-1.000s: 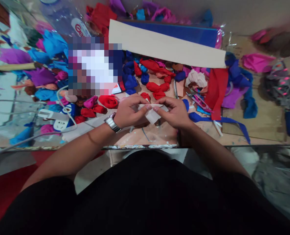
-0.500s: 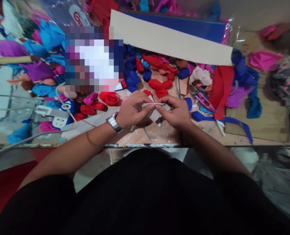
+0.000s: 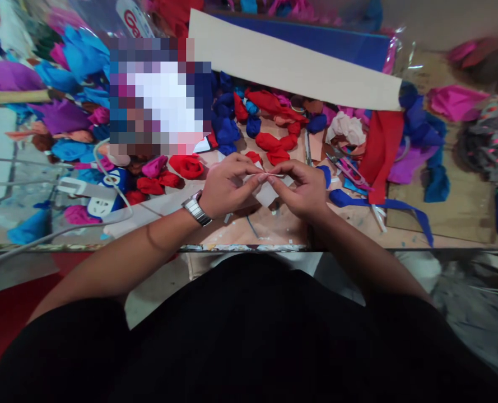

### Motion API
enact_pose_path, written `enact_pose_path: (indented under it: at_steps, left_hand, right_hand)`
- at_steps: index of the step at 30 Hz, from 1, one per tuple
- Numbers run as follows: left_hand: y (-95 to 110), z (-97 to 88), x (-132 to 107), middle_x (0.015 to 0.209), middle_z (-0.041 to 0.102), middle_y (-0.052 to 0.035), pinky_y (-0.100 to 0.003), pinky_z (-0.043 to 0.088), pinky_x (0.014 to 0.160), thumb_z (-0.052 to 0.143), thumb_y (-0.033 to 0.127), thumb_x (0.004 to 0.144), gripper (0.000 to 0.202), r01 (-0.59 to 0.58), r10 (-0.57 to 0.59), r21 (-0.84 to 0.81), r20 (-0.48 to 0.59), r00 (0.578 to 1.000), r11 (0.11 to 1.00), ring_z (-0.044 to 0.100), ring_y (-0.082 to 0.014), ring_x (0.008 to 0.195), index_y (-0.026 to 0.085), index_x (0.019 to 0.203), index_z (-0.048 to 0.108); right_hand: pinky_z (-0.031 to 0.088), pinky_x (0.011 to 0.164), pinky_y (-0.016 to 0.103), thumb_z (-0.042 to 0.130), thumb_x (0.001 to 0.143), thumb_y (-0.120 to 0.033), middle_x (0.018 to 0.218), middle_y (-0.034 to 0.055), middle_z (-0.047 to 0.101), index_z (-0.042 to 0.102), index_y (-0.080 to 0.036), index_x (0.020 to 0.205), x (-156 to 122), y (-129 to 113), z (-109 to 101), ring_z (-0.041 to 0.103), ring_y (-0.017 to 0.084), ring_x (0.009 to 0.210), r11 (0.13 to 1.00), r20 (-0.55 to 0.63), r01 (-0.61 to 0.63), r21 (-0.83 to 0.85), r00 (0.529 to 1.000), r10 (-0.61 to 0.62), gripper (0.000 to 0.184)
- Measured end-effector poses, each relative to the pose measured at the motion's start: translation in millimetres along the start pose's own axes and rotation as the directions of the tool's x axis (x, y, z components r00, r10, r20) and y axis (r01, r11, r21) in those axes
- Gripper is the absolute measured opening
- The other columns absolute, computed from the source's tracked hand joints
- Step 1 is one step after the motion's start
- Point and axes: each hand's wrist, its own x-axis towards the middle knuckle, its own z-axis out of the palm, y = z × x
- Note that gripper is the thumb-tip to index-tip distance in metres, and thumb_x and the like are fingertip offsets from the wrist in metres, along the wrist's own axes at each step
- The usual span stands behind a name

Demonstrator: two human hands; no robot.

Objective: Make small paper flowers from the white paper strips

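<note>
- I see the left hand (image 3: 226, 187) and the right hand (image 3: 305, 190) brought together over the near middle of the cluttered worktable (image 3: 232, 232), their fingertips almost meeting.
- Both hands are pinched on a small, pale whitish piece of folded paper (image 3: 268, 194).
- The thumb and forefinger of each hand clamp the upper edge of the folded paper, which runs as a thin straight line between them. The rest of it hangs below the fingers, just above the tabletop.
- A silver metal wristwatch (image 3: 195, 207) sits on the left wrist.
- Just beyond the left hand lies a red crepe-paper rose (image 3: 187, 165), with a magenta rolled paper bud (image 3: 155, 166) right beside it.
- Farther back I make out a cluster of dark blue rolled paper buds (image 3: 226, 130) and, next to them, several red rolled paper pieces (image 3: 276, 143).
- Near the right hand, on its far right side, lie pink-handled scissors (image 3: 349, 169). I cannot tell whether their blades are parted.
- A wide red paper strip (image 3: 378, 148) lies beside the scissors. Its top end meets the lower edge of a long beige cardboard strip (image 3: 294, 70) that runs across the back of the table.
- A crumpled white paper wad (image 3: 345, 127) sits between the red rolled pieces and the red strip.
- A narrow dark blue paper ribbon (image 3: 385, 210) trails from near the right hand toward the table's front right.
- Well to the left of the hands, a white power strip (image 3: 89, 197) lies with its cable looping over it.
</note>
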Motion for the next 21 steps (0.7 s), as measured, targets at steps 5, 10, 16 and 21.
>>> enact_pose_path:
  at_steps: [5, 10, 16, 21]
  left_hand:
    - [-1.4, 0.2, -1.1, 0.097, 0.079, -0.006, -0.032, 0.057, 0.082, 0.073, 0.052, 0.095, 0.03, 0.039, -0.039, 0.01, -0.005, 0.999, 0.999, 0.073, -0.0174, 0.088, 0.024, 0.096, 0.085]
    - [-2.1, 1.9, -1.6, 0.101, 0.08, -0.0057, -0.032, 0.058, 0.086, 0.074, 0.052, 0.095, 0.029, 0.033, -0.033, 0.002, 0.001, 0.999, 0.999, 0.075, -0.0181, 0.094, 0.025, 0.098, 0.086]
    - [-2.6, 3.4, -1.6, 0.102, 0.08, -0.0057, -0.032, 0.059, 0.087, 0.074, 0.052, 0.095, 0.03, 0.02, -0.02, 0.002, 0.015, 1.0, 1.0, 0.075, -0.0179, 0.094, 0.025, 0.096, 0.085]
    - [-2.4, 2.7, -1.1, 0.098, 0.08, -0.0063, -0.033, 0.059, 0.088, 0.073, 0.049, 0.096, 0.029, 0.017, -0.017, -0.039, 0.002, 1.0, 0.999, 0.075, -0.0184, 0.094, 0.022, 0.092, 0.083]
  right_hand:
    - [0.061, 0.079, 0.031, 0.077, 0.093, -0.035, 0.09, 0.0016, 0.08, 0.077, -0.022, 0.096, -0.2, 0.6, 1.0, 0.075, 0.018, 0.08, 0.999, -0.014, 0.049, -0.012, 0.999, -0.049, 0.014]
    - [0.061, 0.08, 0.031, 0.076, 0.093, -0.034, 0.091, 0.0013, 0.08, 0.077, -0.022, 0.096, 0.7, 0.8, 0.6, 0.075, 0.018, 0.082, 0.994, -0.028, 0.091, -0.058, 0.995, -0.093, 0.012]
    - [0.061, 0.08, 0.032, 0.074, 0.095, -0.036, 0.091, 0.0018, 0.08, 0.076, -0.022, 0.095, 2.3, 0.8, 0.4, 0.075, 0.018, 0.081, 0.989, -0.02, 0.114, -0.095, 0.993, -0.117, 0.014]
    - [0.061, 0.079, 0.032, 0.073, 0.096, -0.038, 0.091, 0.0021, 0.08, 0.075, -0.022, 0.096, 2.4, 2.7, 1.1, 0.074, 0.017, 0.081, 0.987, -0.006, 0.124, -0.1, 0.992, -0.125, 0.016]
